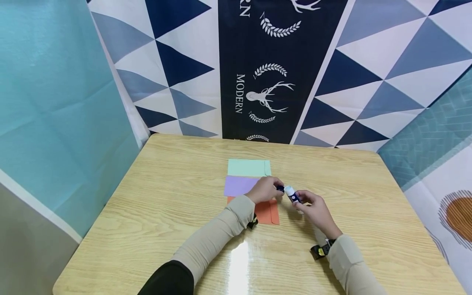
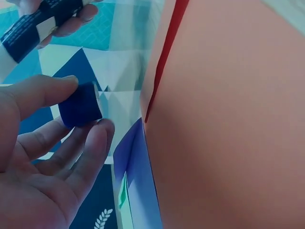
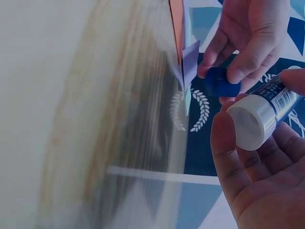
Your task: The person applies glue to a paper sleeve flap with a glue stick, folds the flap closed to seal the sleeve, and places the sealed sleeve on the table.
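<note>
My left hand [image 1: 266, 189] pinches a dark blue cap [image 2: 81, 106] between thumb and fingers, above the envelopes. In my right hand [image 1: 312, 208] is an uncapped glue stick [image 1: 293, 194], its white end tilted toward the cap. Cap and glue stick are apart, as the right wrist view shows, with the white tip [image 3: 249, 123] facing that camera. Three envelopes lie in a column on the table: mint green [image 1: 247, 167] at the back, purple [image 1: 237, 186] in the middle, orange [image 1: 268, 212] in front. My left hand and forearm hide part of the purple and orange ones.
The wooden table [image 1: 177, 176] stretches out around the envelopes. Behind it hangs a patterned cloth [image 1: 191, 61] with triangles and a dark deer-print strip. A teal cloth [image 1: 62, 102] borders the left side.
</note>
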### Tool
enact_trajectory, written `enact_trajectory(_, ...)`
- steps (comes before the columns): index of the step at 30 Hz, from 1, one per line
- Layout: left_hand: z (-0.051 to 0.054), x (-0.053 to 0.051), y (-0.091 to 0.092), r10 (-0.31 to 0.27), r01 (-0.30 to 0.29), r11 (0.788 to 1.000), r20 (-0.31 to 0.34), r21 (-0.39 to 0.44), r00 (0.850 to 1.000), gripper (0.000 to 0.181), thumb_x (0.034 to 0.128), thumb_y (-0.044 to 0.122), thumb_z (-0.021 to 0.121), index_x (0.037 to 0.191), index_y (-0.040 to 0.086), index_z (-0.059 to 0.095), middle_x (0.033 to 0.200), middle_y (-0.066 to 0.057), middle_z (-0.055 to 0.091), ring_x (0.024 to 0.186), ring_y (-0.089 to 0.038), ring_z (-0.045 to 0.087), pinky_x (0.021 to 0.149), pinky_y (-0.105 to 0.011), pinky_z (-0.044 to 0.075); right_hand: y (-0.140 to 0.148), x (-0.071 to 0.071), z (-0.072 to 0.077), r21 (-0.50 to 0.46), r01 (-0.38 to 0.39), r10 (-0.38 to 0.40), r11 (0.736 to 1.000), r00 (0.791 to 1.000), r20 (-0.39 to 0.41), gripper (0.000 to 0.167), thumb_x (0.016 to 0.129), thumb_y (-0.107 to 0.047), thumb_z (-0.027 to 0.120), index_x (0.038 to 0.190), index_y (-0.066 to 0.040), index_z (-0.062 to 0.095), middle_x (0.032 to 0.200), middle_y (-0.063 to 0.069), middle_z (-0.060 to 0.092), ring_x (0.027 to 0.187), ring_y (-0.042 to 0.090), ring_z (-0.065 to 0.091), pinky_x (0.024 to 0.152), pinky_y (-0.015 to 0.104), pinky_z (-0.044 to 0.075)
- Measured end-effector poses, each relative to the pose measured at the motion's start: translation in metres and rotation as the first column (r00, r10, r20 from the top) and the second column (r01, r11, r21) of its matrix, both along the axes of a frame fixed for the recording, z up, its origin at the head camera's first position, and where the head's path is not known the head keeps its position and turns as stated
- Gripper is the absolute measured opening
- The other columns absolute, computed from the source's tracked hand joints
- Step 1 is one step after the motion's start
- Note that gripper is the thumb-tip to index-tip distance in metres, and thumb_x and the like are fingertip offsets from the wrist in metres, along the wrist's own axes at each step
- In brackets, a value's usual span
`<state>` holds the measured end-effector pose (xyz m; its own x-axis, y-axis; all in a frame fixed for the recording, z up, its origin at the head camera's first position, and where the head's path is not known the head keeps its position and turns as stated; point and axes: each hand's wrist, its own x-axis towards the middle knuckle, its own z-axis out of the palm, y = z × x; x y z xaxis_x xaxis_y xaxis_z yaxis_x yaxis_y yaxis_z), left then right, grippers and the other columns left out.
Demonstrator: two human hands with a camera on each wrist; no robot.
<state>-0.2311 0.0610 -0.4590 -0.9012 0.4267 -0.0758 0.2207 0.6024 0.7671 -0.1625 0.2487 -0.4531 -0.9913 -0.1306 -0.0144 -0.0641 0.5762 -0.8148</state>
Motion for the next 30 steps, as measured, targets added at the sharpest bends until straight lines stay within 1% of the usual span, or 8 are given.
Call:
enact_trajectory(3, 0.002, 0.000, -0.003, 0.019, -0.020, 0.999, 0.027, 0.044, 0.999, 0.031, 0.0878, 0.016, 0.072, 0.117, 0.008, 0.069, 0.101, -0.005, 0.071, 0.068, -0.006, 0.059, 0.059, -0.016, 0.048, 0.000, -0.001, -0.003, 0.005, -0.004, 0.004, 1.000, 1.000, 0.005, 0.036, 0.091, -0.016, 0.068, 0.121, 0.003, 0.061, 0.104, 0.015, 0.066, 0.085, 0.004, 0.055, 0.071, 0.021, 0.048)
enact_trajectory(5, 0.004, -0.001, -0.005, 0.018, -0.019, 0.998, 0.028, 0.054, 0.999, 0.032, 0.0880, 0.017, 0.072, 0.118, 0.007, 0.068, 0.103, -0.005, 0.071, 0.072, -0.007, 0.061, 0.061, -0.017, 0.050, 0.001, -0.002, -0.004, 0.010, -0.005, 0.005, 1.000, 1.000, 0.008, 0.037, 0.091, -0.016, 0.068, 0.121, 0.003, 0.061, 0.105, 0.015, 0.066, 0.085, 0.004, 0.055, 0.071, 0.021, 0.048)
enact_trajectory(9, 0.006, -0.003, -0.011, 0.013, -0.013, 0.999, -0.009, 0.042, 1.000, 0.034, 0.0878, 0.019, 0.072, 0.119, 0.008, 0.068, 0.108, -0.005, 0.071, 0.086, -0.010, 0.065, 0.071, -0.017, 0.050, 0.000, -0.002, -0.005, 0.006, -0.006, 0.006, 1.000, 1.000, 0.006, 0.037, 0.091, -0.016, 0.067, 0.122, 0.003, 0.061, 0.105, 0.015, 0.066, 0.085, 0.004, 0.055, 0.071, 0.021, 0.048)
enact_trajectory(12, 0.008, -0.004, -0.016, 0.036, -0.034, 0.998, -0.035, 0.044, 0.999, 0.034, 0.0879, 0.020, 0.072, 0.119, 0.008, 0.068, 0.109, -0.005, 0.071, 0.093, -0.012, 0.065, 0.077, -0.018, 0.049, -0.002, -0.002, -0.005, -0.003, -0.008, 0.008, 1.000, 1.000, 0.002, 0.037, 0.091, -0.016, 0.067, 0.122, 0.003, 0.061, 0.105, 0.015, 0.067, 0.085, 0.004, 0.056, 0.071, 0.021, 0.048)
enact_trajectory(16, 0.010, -0.003, -0.024, 0.094, -0.090, 0.991, -0.034, 0.100, 0.995, 0.035, 0.0872, 0.017, 0.072, 0.120, 0.007, 0.067, 0.111, -0.009, 0.070, 0.090, -0.014, 0.065, 0.075, -0.019, 0.050, -0.004, -0.003, -0.003, -0.012, -0.016, 0.016, 1.000, 1.000, -0.011, 0.036, 0.091, -0.015, 0.067, 0.121, 0.003, 0.061, 0.104, 0.015, 0.066, 0.086, 0.007, 0.056, 0.071, 0.022, 0.048)
enact_trajectory(18, 0.010, -0.003, -0.028, 0.112, -0.108, 0.985, -0.022, 0.137, 0.994, 0.036, 0.0867, 0.015, 0.071, 0.121, 0.006, 0.066, 0.111, -0.010, 0.070, 0.088, -0.013, 0.066, 0.072, -0.018, 0.050, -0.004, -0.003, -0.003, -0.012, -0.018, 0.018, 1.000, 1.000, -0.016, 0.035, 0.091, -0.015, 0.066, 0.121, 0.003, 0.061, 0.103, 0.015, 0.066, 0.087, 0.009, 0.056, 0.072, 0.021, 0.048)
enact_trajectory(22, 0.009, 0.000, -0.034, 0.123, -0.123, 0.972, 0.015, 0.201, 0.992, 0.034, 0.0860, 0.013, 0.072, 0.119, 0.006, 0.066, 0.109, -0.011, 0.070, 0.086, -0.013, 0.066, 0.070, -0.018, 0.050, -0.005, -0.004, -0.002, -0.008, -0.022, 0.022, 1.000, 0.999, -0.035, 0.035, 0.091, -0.015, 0.065, 0.120, 0.002, 0.062, 0.103, 0.016, 0.065, 0.087, 0.009, 0.055, 0.072, 0.021, 0.049)
enact_trajectory(30, 0.008, 0.007, -0.040, 0.153, -0.153, 0.953, 0.020, 0.261, 0.988, 0.034, 0.0837, 0.011, 0.074, 0.115, 0.002, 0.066, 0.105, -0.012, 0.070, 0.087, -0.011, 0.062, 0.076, -0.018, 0.051, -0.010, -0.006, 0.004, 0.009, -0.041, 0.042, 0.999, 0.997, -0.062, 0.038, 0.091, -0.018, 0.067, 0.123, 0.002, 0.061, 0.106, 0.016, 0.066, 0.087, 0.007, 0.056, 0.073, 0.020, 0.049)
